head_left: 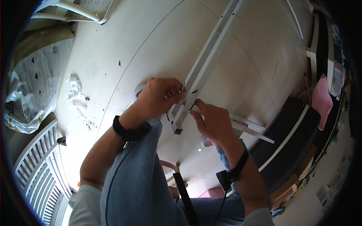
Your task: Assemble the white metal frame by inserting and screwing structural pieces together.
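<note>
A long white frame of two parallel square bars (205, 62) runs from the top of the view down to its dark-capped end in the middle. At the left side of that end, my left hand (160, 96) pinches a thin metal rod (183, 87) between thumb and fingers. On the opposite side, my right hand (214, 122) curls its thumb and index finger beside the bar, round something small and dark that is too small to name. A bolt head shows on the bar between my hands. A small green leaf-like scrap (194, 91) lies by the bar.
White legs or bars (252, 130) stick out right of my right hand. A black bench-like piece (288, 132) stands farther right, with a pink cloth (321, 101) behind. Plastic packaging (36, 79), a small clear bag (76, 94) and a slatted white piece (41, 162) lie left.
</note>
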Available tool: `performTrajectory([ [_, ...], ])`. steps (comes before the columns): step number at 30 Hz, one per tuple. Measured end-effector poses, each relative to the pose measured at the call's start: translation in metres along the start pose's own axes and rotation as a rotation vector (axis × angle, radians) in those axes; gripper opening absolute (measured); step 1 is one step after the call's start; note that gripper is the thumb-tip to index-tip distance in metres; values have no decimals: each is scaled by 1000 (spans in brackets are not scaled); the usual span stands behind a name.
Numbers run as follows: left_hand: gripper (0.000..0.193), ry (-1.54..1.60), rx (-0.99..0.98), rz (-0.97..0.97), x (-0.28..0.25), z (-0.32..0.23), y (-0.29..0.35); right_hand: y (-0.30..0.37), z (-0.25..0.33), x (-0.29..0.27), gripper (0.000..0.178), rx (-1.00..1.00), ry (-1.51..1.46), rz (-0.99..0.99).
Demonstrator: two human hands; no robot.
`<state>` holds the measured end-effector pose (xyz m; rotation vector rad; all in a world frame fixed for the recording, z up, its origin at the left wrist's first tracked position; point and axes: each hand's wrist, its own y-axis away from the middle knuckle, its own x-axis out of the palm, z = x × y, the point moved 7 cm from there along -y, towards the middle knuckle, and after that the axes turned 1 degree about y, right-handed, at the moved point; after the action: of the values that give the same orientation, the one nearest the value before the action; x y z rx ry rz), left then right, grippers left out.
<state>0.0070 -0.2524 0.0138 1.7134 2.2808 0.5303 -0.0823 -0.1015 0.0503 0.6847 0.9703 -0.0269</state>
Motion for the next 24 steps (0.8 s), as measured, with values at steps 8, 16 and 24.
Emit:
performTrajectory([
  [8,10,83,-76,69,0,10,0,-1,-3,3,31,18,10,16],
  [16,24,263,-140,161,6,11,-4,0,-6,5,32,26,-27,16],
  [24,29,369,-266,184,8,29,-1,1,-5,7,31,35,-29,21],
])
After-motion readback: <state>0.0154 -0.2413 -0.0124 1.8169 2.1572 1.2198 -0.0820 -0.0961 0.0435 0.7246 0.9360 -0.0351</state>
